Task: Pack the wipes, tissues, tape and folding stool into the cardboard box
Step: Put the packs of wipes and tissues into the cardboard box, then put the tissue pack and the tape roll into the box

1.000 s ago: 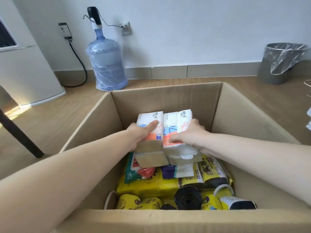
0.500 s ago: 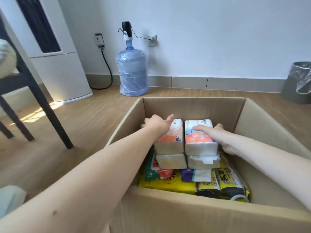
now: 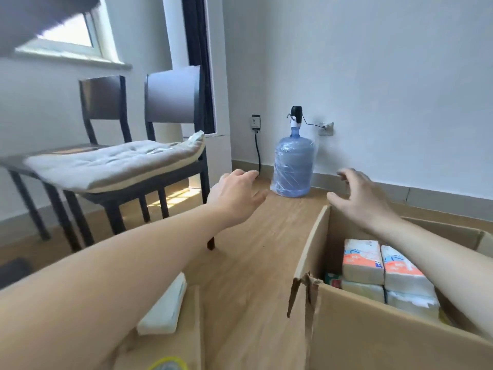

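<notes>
The open cardboard box (image 3: 354, 324) stands on the floor at the lower right. Inside it, two stacks of tissue packs (image 3: 386, 273) with orange and blue print lie side by side on other packed goods. My left hand (image 3: 236, 197) hovers empty over the floor left of the box, fingers spread. Above the box's far left corner my right hand (image 3: 358, 196) is raised, also empty with fingers apart. A white flat pack (image 3: 165, 308) lies on a cardboard piece at the lower left, partly hidden by my left forearm.
Two dark chairs (image 3: 138, 145) with a grey cushion (image 3: 114, 161) stand at the left. A blue water jug (image 3: 293, 166) with a pump sits by the wall. A yellow-rimmed object (image 3: 168, 363) shows at the bottom edge. Wooden floor lies between the chairs and the box.
Both hands let go of the tissue packs and lifted out of the box. The view swung left, so the box now sits at the lower right.
</notes>
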